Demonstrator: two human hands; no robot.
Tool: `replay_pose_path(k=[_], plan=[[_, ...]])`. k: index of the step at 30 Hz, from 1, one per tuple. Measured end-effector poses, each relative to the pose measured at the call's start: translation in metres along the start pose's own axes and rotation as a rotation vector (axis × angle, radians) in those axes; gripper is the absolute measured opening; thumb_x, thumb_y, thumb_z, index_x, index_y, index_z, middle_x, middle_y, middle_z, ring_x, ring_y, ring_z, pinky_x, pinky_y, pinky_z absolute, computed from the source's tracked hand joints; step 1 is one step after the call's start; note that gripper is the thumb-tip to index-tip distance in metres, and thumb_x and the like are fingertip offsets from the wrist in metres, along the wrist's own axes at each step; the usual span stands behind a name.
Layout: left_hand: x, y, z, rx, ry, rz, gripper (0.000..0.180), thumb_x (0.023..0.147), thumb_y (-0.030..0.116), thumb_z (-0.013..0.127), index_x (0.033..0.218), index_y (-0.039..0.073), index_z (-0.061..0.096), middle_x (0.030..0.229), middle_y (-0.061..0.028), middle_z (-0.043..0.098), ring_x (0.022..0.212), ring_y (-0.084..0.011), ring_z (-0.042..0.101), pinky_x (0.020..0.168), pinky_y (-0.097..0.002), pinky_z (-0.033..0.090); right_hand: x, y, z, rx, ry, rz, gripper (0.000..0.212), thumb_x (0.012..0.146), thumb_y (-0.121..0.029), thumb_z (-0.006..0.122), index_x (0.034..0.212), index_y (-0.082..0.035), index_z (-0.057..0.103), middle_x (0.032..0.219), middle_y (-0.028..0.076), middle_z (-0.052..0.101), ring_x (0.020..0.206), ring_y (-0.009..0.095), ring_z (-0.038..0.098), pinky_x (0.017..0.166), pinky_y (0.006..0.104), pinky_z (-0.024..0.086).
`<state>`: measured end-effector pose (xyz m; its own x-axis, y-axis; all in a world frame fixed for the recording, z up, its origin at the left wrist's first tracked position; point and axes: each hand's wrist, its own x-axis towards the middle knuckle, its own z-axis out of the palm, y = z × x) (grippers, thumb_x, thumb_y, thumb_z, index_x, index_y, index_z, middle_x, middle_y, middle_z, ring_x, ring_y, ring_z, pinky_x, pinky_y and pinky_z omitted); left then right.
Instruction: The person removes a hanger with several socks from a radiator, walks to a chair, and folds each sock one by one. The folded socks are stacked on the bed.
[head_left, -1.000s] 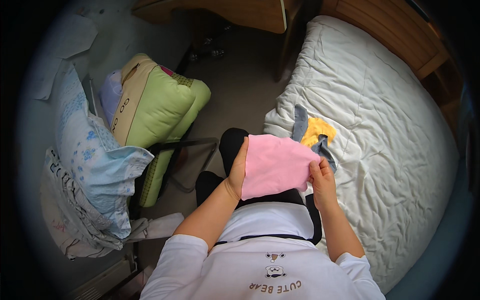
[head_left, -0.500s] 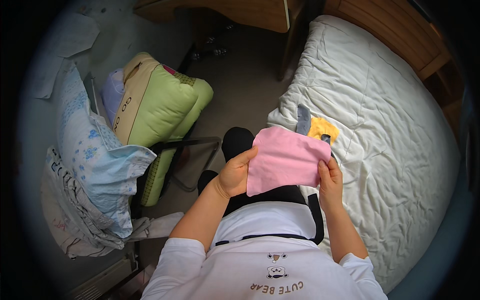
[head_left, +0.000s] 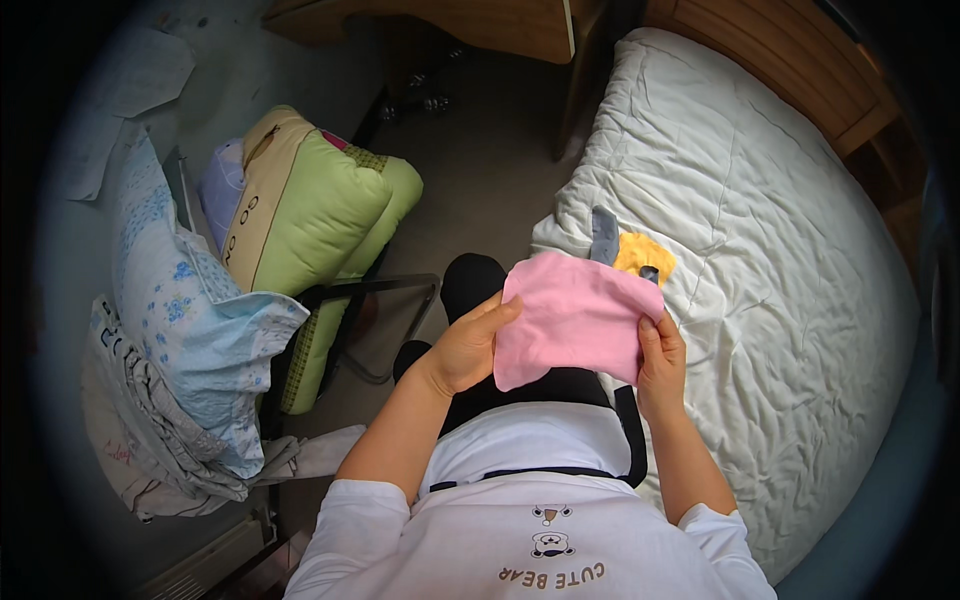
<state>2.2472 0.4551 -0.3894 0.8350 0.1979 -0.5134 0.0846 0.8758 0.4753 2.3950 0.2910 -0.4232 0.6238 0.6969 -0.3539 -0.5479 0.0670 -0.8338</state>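
1. While the head view looks down, the pink cloth [head_left: 575, 325] is spread out above the lap [head_left: 530, 395], just by the left edge of the white quilt [head_left: 780, 260]
2. Farther from the white quilt, the left hand [head_left: 466, 350] has its fingers grasping one side of it, thumb in front, seemingly to keep it from drooping
3. Nearer the white quilt, the right hand [head_left: 662, 370] pinches the opposite edge, probably for even support
4. On the white quilt's left part, yellow cloth [head_left: 645, 252] lies beside grey fabric [head_left: 603, 235], perhaps for easy reach

Pink cloth [head_left: 575, 320] in front of more grey fabric [head_left: 649, 273] than a second ago, right hand [head_left: 662, 368] farther right
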Motion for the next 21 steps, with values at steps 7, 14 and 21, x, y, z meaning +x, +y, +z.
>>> replay_pose_path(k=[7, 14, 21], plan=[[-0.0009, 0.0024, 0.0127, 0.521, 0.218, 0.108, 0.035, 0.085, 0.010, 0.051, 0.118, 0.000, 0.047, 0.109, -0.0046, 0.053, 0.100, -0.0105, 0.049, 0.089, -0.0251, 0.038, 0.0000, 0.0022, -0.0012, -0.036, 0.005, -0.051, 0.024, 0.092, -0.013, 0.043, 0.110, -0.001, 0.053, 0.096, -0.001, 0.056, 0.085, 0.004, 0.049, 0.076, 0.0185, 0.039], [-0.0041, 0.0022, 0.0133, 0.549, 0.126, 0.128, 0.040, 0.080, 0.001, 0.043, 0.119, -0.001, 0.045, 0.112, -0.0055, 0.052, 0.102, -0.0121, 0.049, 0.088, -0.0262, 0.039, 0.0056, 0.0032, -0.0058, -0.014, 0.031, -0.031, 0.023, 0.092, -0.014, 0.043, 0.108, -0.001, 0.054, 0.096, 0.001, 0.058, 0.084, 0.007, 0.052, 0.075, 0.0200, 0.041], [-0.0066, 0.0081, 0.0128, 0.309, 0.086, -0.019, 0.045, 0.080, 0.001, 0.042, 0.125, -0.001, 0.038, 0.115, -0.0062, 0.051, 0.107, -0.0132, 0.047, 0.091, -0.0264, 0.037, 0.0068, 0.0001, -0.0048, 0.001, 0.050, -0.017, 0.024, 0.092, -0.015, 0.043, 0.108, -0.001, 0.053, 0.095, 0.002, 0.059, 0.083, 0.007, 0.054, 0.075, 0.0213, 0.043]])
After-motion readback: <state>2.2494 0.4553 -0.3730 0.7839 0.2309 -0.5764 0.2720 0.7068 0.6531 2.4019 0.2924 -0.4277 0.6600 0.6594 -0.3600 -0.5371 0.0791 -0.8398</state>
